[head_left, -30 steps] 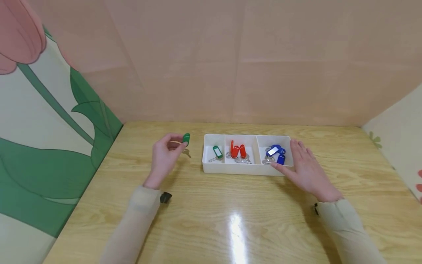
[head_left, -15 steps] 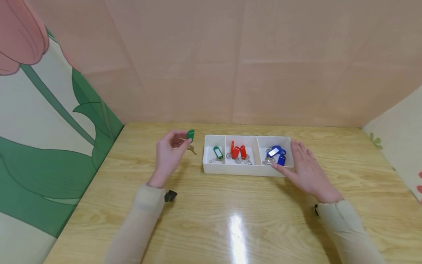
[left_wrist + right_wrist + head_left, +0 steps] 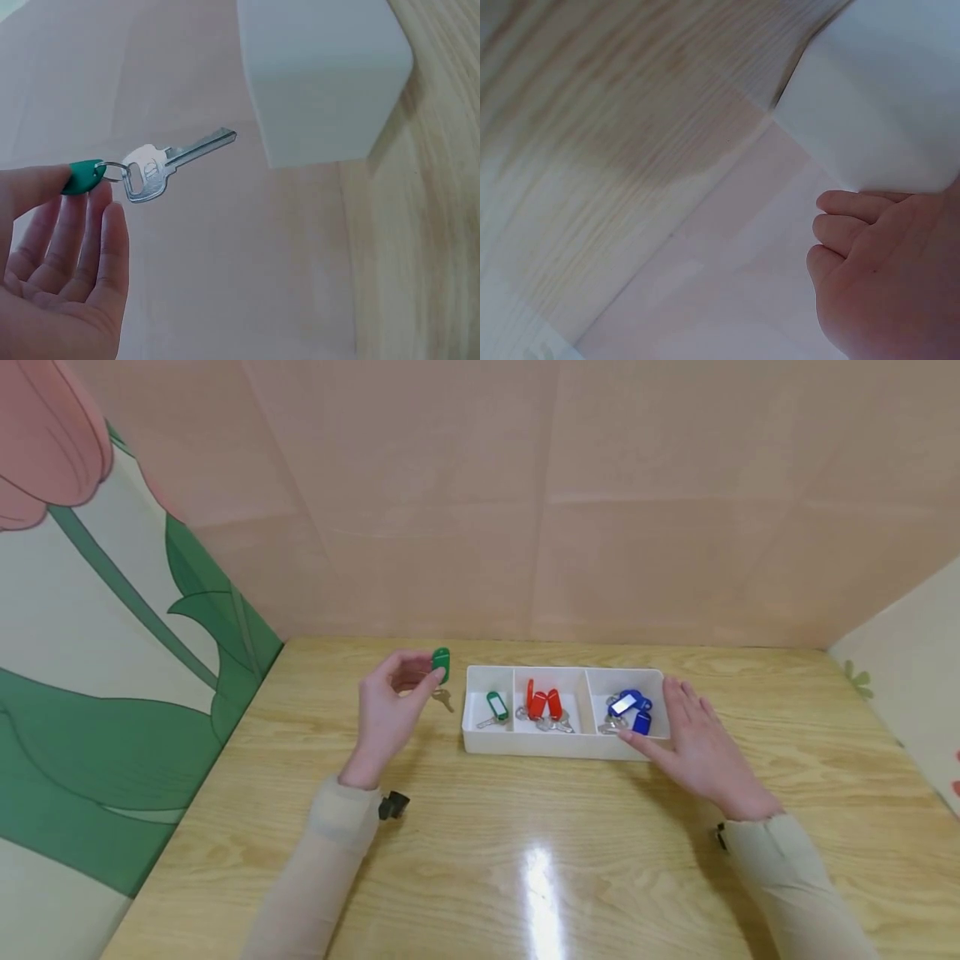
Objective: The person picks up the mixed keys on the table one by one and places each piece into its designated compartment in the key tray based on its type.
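My left hand (image 3: pixel 388 702) pinches a green key tag (image 3: pixel 441 665) between thumb and fingers, left of the white tray (image 3: pixel 555 745). From the tag's ring hangs a silver key (image 3: pixel 154 172), pointing toward the tray's end in the left wrist view. My right hand (image 3: pixel 697 747) rests against the tray's right end, fingers straight along the side and thumb at the front rim. Three compartments divide the tray. On the left lies one green-tagged key (image 3: pixel 497 705), in the middle several red key tags (image 3: pixel 537 704) with keys, and on the right several blue key tags (image 3: pixel 641 722) with keys.
The tray stands on a wood-grain table (image 3: pixel 465 852) near its back edge. Behind it rises a pinkish wall covering (image 3: pixel 495 527). A flower-patterned panel (image 3: pixel 112 693) borders the left side, and a pale panel (image 3: pixel 907 677) the right.
My left hand has moved right and slightly farther back with the green-tagged key, closer to the tray. The right hand has kept its place at the tray's end.
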`<state>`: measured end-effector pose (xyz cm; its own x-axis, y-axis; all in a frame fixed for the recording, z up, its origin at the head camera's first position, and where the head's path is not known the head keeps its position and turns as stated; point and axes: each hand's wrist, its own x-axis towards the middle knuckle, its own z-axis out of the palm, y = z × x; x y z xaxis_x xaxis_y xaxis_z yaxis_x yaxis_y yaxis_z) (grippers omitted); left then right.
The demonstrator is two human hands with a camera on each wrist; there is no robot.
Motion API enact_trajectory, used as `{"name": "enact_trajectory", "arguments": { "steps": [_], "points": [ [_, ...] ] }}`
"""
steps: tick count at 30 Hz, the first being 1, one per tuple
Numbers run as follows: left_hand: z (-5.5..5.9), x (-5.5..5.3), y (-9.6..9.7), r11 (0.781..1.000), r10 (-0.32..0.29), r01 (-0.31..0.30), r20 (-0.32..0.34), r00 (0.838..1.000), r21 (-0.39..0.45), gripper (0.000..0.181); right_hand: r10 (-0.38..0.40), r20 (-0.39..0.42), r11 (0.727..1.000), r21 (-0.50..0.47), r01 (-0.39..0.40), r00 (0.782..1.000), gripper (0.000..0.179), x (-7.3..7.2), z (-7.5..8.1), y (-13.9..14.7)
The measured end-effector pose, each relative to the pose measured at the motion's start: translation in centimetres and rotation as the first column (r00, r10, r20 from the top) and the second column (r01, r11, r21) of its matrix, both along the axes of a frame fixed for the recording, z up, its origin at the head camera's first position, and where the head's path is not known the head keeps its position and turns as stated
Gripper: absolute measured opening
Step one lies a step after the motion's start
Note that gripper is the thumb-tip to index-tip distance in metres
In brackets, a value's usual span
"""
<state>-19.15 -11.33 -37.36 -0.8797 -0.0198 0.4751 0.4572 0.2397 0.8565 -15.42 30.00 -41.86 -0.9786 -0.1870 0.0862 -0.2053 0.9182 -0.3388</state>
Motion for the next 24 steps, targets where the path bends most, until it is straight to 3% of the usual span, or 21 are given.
{"name": "enact_trajectory", "arguments": {
  "steps": [11,24],
  "points": [
    [1.2,0.5,0.9,1.000,-0.020,0.021,-0.058,0.998,0.016,0.023,0.006,-0.001,1.000,-0.009,-0.006,1.000,0.109,-0.1,0.0,0.0],
    [2.2,0.5,2.1,0.997,-0.061,0.064,-0.070,0.996,0.040,0.020,0.000,0.001,1.000,-0.006,0.000,1.000,0.109,-0.1,0.0,0.0]
  ]
}}
